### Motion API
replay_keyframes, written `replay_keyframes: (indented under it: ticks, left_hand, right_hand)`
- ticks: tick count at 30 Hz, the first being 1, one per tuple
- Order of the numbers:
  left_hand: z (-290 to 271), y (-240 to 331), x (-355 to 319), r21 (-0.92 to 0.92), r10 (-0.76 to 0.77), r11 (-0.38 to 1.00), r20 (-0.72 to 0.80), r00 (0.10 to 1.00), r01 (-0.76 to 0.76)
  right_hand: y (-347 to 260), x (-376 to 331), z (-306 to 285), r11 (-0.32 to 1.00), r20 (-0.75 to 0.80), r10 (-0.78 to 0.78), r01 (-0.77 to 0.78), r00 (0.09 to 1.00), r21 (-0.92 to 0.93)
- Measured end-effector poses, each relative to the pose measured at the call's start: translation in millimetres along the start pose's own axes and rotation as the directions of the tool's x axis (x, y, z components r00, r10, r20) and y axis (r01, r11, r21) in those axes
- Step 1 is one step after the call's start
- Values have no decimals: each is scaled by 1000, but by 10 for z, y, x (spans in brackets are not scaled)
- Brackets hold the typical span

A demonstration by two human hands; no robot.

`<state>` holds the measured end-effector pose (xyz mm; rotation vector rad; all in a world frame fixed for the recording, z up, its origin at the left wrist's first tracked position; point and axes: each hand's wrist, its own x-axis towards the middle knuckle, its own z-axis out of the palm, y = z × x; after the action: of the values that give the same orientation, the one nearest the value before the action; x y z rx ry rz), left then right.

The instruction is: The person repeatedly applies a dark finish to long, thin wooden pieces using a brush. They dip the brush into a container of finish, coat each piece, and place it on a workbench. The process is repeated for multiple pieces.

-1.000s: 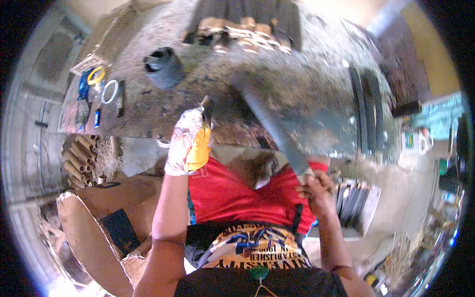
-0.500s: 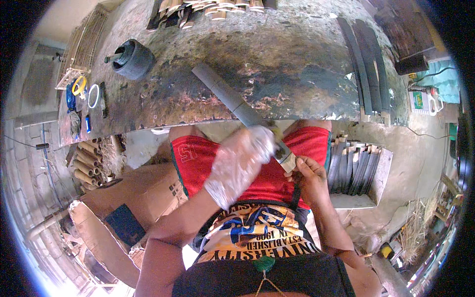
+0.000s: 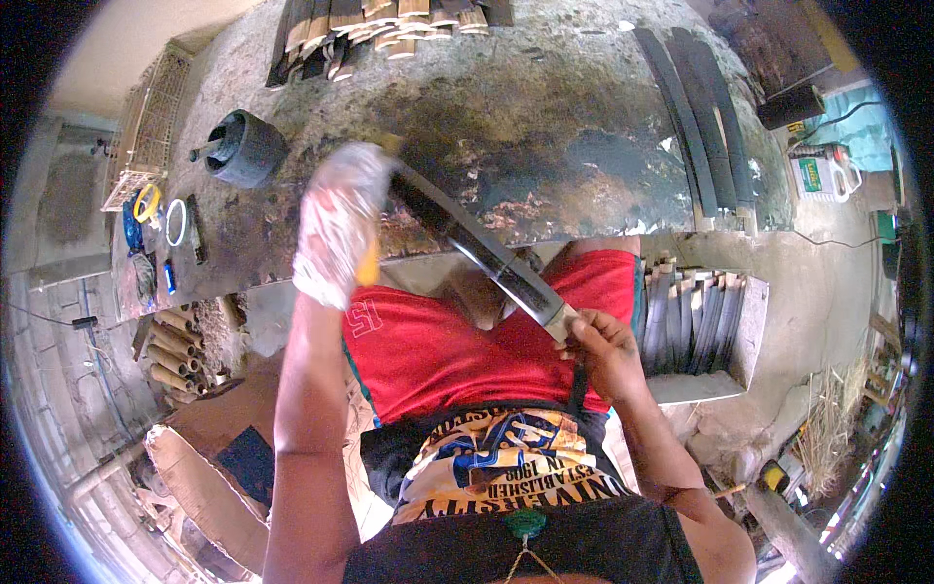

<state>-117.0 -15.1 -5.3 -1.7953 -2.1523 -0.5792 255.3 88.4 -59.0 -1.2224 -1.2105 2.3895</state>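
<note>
A split bamboo strip [image 3: 477, 248], coated black with a wet shine and left bare at its near end, slants over my lap toward the table. My right hand [image 3: 601, 352] is bare and pinches that pale end between thumb and fingers. At the far end is my left hand [image 3: 342, 216], in a clear plastic glove smeared with motion. Its fingers look closed around a yellow pad [image 3: 368, 265], of which only small bits show. A dark stone-like mortar [image 3: 255, 148] with a stick handle in it stands on the stained table [image 3: 545, 136], beyond my left hand.
Stacked bamboo strips [image 3: 389, 24] lie at the far edge, and several black strips [image 3: 702, 127] at right. A box of dark strips [image 3: 744, 336] sits below on the right. At left are bamboo tubes [image 3: 173, 355], a cardboard box [image 3: 199, 467] and a wire crate [image 3: 161, 117].
My left hand has swept up and left along the strip from its near end to its far end. The strip's face turned from dull grey to glossy black; my right hand keeps its pinch.
</note>
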Motion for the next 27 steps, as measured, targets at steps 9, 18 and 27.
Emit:
replay_keyframes:
  ticks: [9,18,27]
  left_hand:
    - [118,1526,-442,-417,-192,835,389,901,359]
    - [301,-584,41,436,-80,896,-41,996,90]
    - [-34,1770,-193,-720,-142,468,511,848,512]
  right_hand:
    - [-6,-116,62,949,18,-166,164,986,-269]
    - [5,-48,61,930,-30,-239,220,971,-296]
    - [-20,-64,-18,903,-13,-335,317,942,-290]
